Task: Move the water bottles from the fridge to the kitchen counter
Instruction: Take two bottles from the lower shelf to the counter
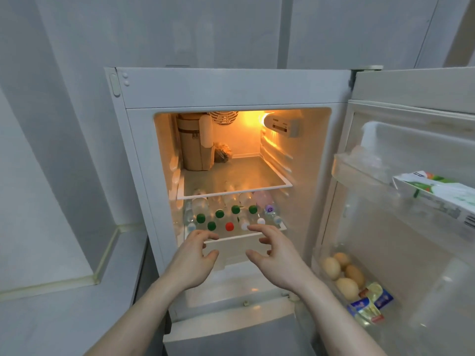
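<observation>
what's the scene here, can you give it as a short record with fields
fridge door: open, swung to the right
water bottles: standing on the lower shelf, mostly green caps, one red cap
upper shelf: brown carton at back left
door racks: eggs low, a carton higher
left hand: open, empty, just before the lower shelf
right hand: open, empty, fingertips near the front bottles
bottles moved: cannot tell
</observation>
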The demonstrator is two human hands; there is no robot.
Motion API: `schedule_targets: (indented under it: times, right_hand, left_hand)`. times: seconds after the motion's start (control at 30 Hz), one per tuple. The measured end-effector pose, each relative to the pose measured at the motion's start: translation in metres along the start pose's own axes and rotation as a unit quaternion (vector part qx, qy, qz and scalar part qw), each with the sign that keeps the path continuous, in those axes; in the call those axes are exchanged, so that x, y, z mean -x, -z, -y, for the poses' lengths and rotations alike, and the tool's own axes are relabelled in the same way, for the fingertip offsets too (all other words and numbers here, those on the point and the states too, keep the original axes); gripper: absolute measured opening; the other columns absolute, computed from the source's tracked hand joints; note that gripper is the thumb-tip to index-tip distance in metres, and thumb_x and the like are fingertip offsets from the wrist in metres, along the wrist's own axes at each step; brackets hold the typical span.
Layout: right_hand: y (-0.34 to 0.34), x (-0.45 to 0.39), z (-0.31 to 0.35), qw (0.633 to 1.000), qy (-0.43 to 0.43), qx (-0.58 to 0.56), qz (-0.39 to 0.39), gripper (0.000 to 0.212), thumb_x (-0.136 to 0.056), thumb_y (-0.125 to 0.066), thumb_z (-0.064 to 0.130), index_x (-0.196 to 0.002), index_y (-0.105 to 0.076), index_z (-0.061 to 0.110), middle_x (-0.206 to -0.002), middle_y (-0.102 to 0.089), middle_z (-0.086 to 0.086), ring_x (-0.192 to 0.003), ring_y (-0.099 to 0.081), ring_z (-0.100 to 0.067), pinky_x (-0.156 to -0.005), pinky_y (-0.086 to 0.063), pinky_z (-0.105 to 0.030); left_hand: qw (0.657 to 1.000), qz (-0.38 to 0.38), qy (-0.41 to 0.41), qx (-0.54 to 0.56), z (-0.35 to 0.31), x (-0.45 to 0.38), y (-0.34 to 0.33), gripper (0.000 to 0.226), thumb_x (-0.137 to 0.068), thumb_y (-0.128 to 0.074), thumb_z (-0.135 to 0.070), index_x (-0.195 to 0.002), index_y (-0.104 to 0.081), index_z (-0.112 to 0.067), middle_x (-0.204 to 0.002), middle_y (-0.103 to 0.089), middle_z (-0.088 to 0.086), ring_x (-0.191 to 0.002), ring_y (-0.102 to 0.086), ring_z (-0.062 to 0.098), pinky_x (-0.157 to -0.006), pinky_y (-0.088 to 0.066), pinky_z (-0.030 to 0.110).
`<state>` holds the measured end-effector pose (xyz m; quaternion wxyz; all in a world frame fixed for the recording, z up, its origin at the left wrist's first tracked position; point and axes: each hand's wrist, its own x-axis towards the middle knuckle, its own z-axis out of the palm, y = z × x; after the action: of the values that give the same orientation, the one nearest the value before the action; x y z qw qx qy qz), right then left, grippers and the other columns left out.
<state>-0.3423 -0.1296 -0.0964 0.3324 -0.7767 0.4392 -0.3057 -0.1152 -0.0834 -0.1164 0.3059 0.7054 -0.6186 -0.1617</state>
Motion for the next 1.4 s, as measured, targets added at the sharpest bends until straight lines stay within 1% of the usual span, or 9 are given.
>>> schedule_targets:
  times: [0.23, 0.33, 0.43, 0.57, 0.87, 0.97, 1.2, 1.3, 1.4]
  right_hand:
    - [-0.033, -0.072, -0.008, 0.999, -0.043, -0.01, 0.01, 0.05, -0.095, -0.071, 0.028, -0.141, -0.055, 0.035, -0.141, -0.048, 0.015, -0.119, -0.058, -0.012, -0.092, -0.048, -0.026]
    - [-0.046, -0.101, -0.012, 0.998, -0.065, -0.01, 0.013, 0.048, -0.095, -0.071, 0.026, -0.141, -0.057, 0.031, -0.136, -0.05, 0.013, -0.117, -0.061, -0.016, -0.089, -0.049, -0.026]
    - [-0.061, -0.126, -0.021, 0.996, -0.086, -0.01, 0.025, 0.049, -0.097, -0.07, 0.025, -0.144, -0.056, 0.025, -0.141, -0.057, 0.006, -0.112, -0.063, -0.017, -0.091, -0.048, -0.028]
    - [-0.078, -0.162, -0.032, 0.994, -0.105, -0.006, 0.037, 0.048, -0.099, -0.067, 0.028, -0.145, -0.054, 0.022, -0.141, -0.059, 0.0, -0.11, -0.06, -0.014, -0.093, -0.047, -0.029]
    - [-0.103, -0.229, -0.051, 0.985, -0.122, 0.015, 0.117, 0.054, -0.1, -0.056, 0.012, -0.151, -0.047, 0.029, -0.15, -0.051, -0.006, -0.13, -0.054, -0.027, -0.094, -0.048, -0.031]
    - [-0.108, -0.244, -0.054, 0.984, -0.117, 0.03, 0.133, 0.059, -0.099, -0.054, 0.005, -0.153, -0.045, 0.027, -0.15, -0.053, -0.006, -0.116, -0.056, -0.021, -0.089, -0.045, -0.025]
    - [-0.121, -0.269, -0.063, 0.975, -0.115, 0.06, 0.181, 0.063, -0.098, -0.056, 0.002, -0.154, -0.044, 0.029, -0.155, -0.05, -0.004, -0.141, -0.049, -0.026, -0.11, -0.045, -0.035]
    - [-0.122, -0.273, -0.066, 0.974, -0.113, 0.071, 0.184, 0.055, -0.097, -0.058, 0.006, -0.146, -0.049, 0.03, -0.144, -0.056, -0.007, -0.127, -0.056, -0.027, -0.102, -0.052, -0.037]
    - [-0.125, -0.273, -0.071, 0.979, -0.1, 0.07, 0.164, 0.038, -0.096, -0.066, 0.013, -0.127, -0.053, 0.031, -0.125, -0.062, -0.005, -0.11, -0.06, -0.023, -0.096, -0.054, -0.039]
  left_hand:
    - [0.985, -0.018, 0.101, 0.135, 0.039, -0.082, -0.018, 0.041, -0.098, -0.062, -0.021, -0.138, -0.053, -0.027, -0.146, -0.043, 0.002, -0.103, -0.055, 0.011, -0.074, -0.043, 0.021]
    - [0.973, -0.042, 0.153, 0.169, 0.046, -0.106, -0.026, 0.043, -0.098, -0.061, -0.019, -0.139, -0.051, -0.026, -0.149, -0.041, 0.004, -0.113, -0.044, 0.015, -0.089, -0.04, 0.029]
    - [0.96, -0.051, 0.195, 0.194, 0.054, -0.12, -0.037, 0.047, -0.096, -0.06, -0.022, -0.141, -0.048, -0.029, -0.152, -0.039, 0.004, -0.123, -0.048, 0.022, -0.108, -0.044, 0.043]
    - [0.945, -0.069, 0.232, 0.219, 0.064, -0.139, -0.044, 0.048, -0.098, -0.058, -0.021, -0.143, -0.045, -0.03, -0.15, -0.04, 0.005, -0.123, -0.05, 0.028, -0.108, -0.046, 0.046]
    - [0.932, -0.093, 0.263, 0.231, 0.085, -0.175, -0.056, 0.036, -0.103, -0.053, -0.022, -0.138, -0.049, -0.031, -0.137, -0.051, 0.003, -0.11, -0.052, 0.024, -0.084, -0.044, 0.033]
    - [0.928, -0.088, 0.261, 0.252, 0.089, -0.186, -0.061, 0.036, -0.103, -0.051, -0.015, -0.137, -0.052, -0.029, -0.138, -0.053, 0.003, -0.11, -0.053, 0.022, -0.078, -0.044, 0.028]
    - [0.926, -0.077, 0.273, 0.25, 0.09, -0.204, -0.062, 0.034, -0.103, -0.047, -0.012, -0.128, -0.054, -0.035, -0.127, -0.049, -0.001, -0.112, -0.056, 0.025, -0.088, -0.054, 0.037]
    - [0.924, -0.082, 0.272, 0.256, 0.09, -0.207, -0.062, 0.025, -0.104, -0.046, -0.014, -0.114, -0.055, -0.035, -0.126, -0.053, 0.003, -0.107, -0.058, 0.026, -0.092, -0.057, 0.044]
    - [0.929, -0.106, 0.252, 0.251, 0.089, -0.202, -0.062, 0.019, -0.105, -0.047, -0.015, -0.111, -0.055, -0.031, -0.122, -0.057, 0.002, -0.1, -0.057, 0.019, -0.075, -0.051, 0.029]
